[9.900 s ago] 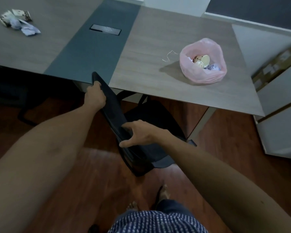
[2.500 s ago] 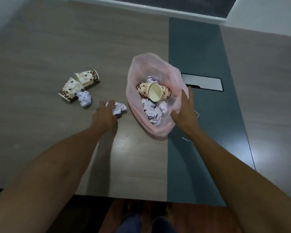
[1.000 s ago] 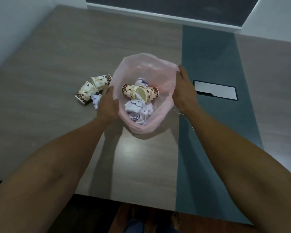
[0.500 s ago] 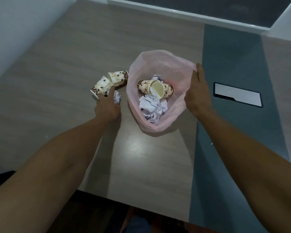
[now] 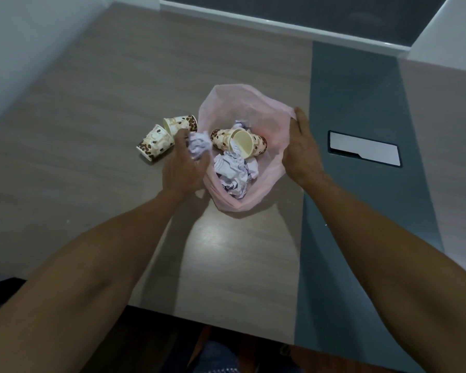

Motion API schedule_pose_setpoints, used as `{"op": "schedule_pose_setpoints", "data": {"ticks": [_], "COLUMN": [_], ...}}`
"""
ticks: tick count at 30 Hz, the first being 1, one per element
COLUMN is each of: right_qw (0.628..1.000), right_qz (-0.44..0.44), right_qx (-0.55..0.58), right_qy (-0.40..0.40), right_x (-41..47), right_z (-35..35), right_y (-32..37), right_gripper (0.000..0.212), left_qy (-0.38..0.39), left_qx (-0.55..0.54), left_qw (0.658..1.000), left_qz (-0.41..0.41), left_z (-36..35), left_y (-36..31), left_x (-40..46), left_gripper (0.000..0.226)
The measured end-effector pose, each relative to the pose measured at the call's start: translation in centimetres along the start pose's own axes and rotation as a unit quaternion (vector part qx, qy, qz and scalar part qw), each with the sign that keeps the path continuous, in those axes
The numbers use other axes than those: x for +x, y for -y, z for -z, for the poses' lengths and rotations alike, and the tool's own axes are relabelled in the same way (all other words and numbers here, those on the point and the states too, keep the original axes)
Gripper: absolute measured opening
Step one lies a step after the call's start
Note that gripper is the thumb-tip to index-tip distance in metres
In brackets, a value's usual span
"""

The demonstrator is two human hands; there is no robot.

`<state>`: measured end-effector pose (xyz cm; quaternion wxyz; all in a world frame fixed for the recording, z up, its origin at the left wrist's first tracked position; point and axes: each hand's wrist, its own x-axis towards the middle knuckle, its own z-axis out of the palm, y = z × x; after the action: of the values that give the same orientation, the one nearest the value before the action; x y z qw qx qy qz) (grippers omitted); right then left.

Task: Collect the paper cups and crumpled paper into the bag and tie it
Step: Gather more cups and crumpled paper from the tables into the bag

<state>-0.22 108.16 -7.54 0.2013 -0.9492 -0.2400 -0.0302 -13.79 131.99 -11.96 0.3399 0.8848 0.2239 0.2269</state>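
Bag (image 5: 273,125) dead centre on the table (image 5: 92,103), pink, mouth wide open — everything else reads off it. Left hand (image 5: 182,164) sits at the bag's left rim, fingers closed around a paper ball (image 5: 198,144), which hangs right over that rim, not yet inside. Right hand (image 5: 301,149) is on the bag's right edge, fingers closed on the plastic, holding the mouth open. Inside the bag: two cups (image 5: 238,141) lying on their sides (one pale interior turned up toward the camera), with a heap of crumpled paper (image 5: 234,173) just below them and another scrap (image 5: 241,123) peeking out behind. Left of the bag, just beyond the left hand, two more cups (image 5: 167,137) lie tipped over on the wood, touching each other — both outside the bag. Right of the bag, on the dark strip (image 5: 353,103), a pale hatch (image 5: 363,152), well apart.
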Motion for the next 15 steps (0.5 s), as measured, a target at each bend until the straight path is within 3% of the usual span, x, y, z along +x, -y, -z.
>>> {"op": "schedule_pose_setpoints", "data": {"ticks": [4, 8, 10, 15], "right_qw": [1.000, 0.999, 0.999, 0.999], "right_qz": [-0.009, -0.005, 0.001, 0.033], "right_qx": [0.027, 0.048, 0.047, 0.003], "right_qy": [0.012, 0.018, 0.023, 0.033], "right_x": [-0.1, 0.0, 0.0, 0.4], "right_z": [0.7, 1.3, 1.4, 0.9], "right_y": [0.8, 1.1, 1.2, 0.6], "right_gripper": [0.072, 0.072, 0.073, 0.072], "left_qy": [0.089, 0.160, 0.146, 0.026], "left_qx": [-0.020, -0.039, -0.030, 0.076], "left_qw": [0.993, 0.983, 0.986, 0.996], "left_qz": [-0.079, -0.078, -0.076, -0.042], "left_z": [-2.2, -4.7, -4.8, -1.4], "left_y": [-3.9, -6.1, -5.4, -1.5], "left_x": [0.8, 0.1, -0.1, 1.4], "left_gripper": [0.056, 0.070, 0.073, 0.039]}}
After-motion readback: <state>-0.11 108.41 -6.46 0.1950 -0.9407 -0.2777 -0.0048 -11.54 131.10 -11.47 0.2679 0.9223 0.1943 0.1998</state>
